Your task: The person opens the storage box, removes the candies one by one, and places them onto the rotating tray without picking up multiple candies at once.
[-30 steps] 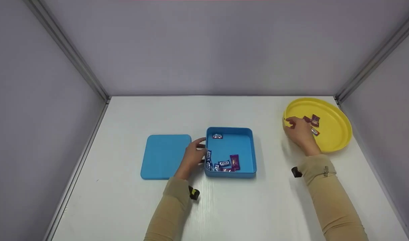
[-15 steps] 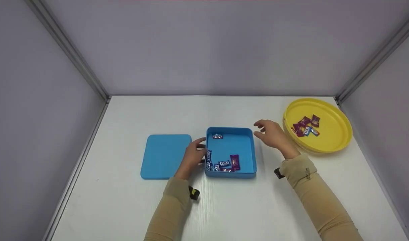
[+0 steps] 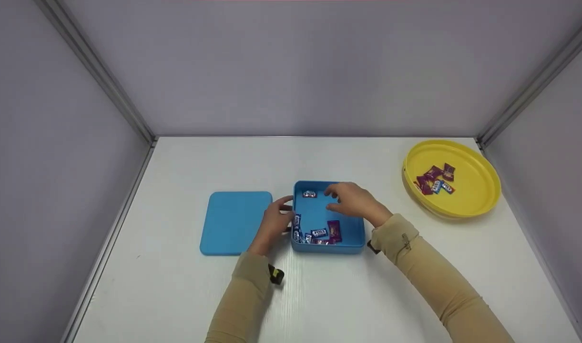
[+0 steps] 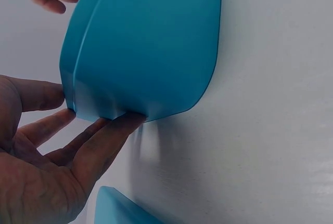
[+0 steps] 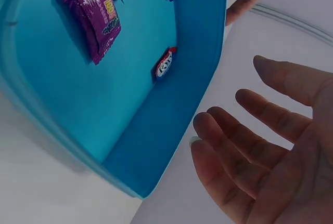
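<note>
A blue square box [image 3: 329, 247] stands open at the table's middle with several wrapped candies [image 3: 319, 233] along its near side and one small candy [image 3: 310, 194] at its far left corner. My left hand [image 3: 279, 214] rests on the box's left wall with straight fingers [image 4: 104, 141] against the blue wall [image 4: 145, 47]. My right hand [image 3: 343, 197] hovers over the box's far right part, fingers spread, holding nothing. In the right wrist view the open palm [image 5: 270, 146] hangs beside the box rim [image 5: 197, 68], above a purple candy [image 5: 93, 13].
The blue lid [image 3: 233, 221] lies flat just left of the box. A yellow round plate [image 3: 491, 190] at the back right holds several candies [image 3: 433, 178]. Grey walls close the table at the left, back and right.
My right hand left the yellow plate and moved left across the table to above the blue box, empty. The left hand stayed on the box's left wall.
</note>
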